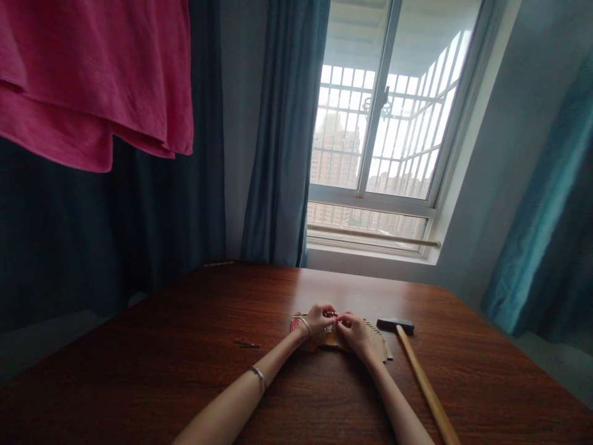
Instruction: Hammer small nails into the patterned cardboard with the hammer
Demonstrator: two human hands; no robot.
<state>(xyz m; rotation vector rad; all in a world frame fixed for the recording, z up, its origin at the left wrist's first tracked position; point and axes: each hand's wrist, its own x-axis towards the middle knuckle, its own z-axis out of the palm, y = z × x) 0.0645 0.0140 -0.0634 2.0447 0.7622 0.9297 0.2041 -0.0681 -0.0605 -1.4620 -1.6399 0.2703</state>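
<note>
Both my hands meet over a flat tan piece of board or leather (pixel 377 343) lying on the wooden table (pixel 185 358). My left hand (pixel 319 317) has its fingers curled and pinches something small and reddish at the piece's far edge. My right hand (pixel 353 329) is curled beside it, fingertips touching the same spot. What they pinch is too small to name. A bracelet sits on each of my left wrist and forearm.
A hammer with a dark head (pixel 395 324) and long wooden handle (pixel 426 389) lies to the right of my hands. A small thin dark tool (pixel 247 344) lies to the left. Curtains, a window (pixel 380 142) and hanging pink cloth (pixel 92 80) are beyond the table.
</note>
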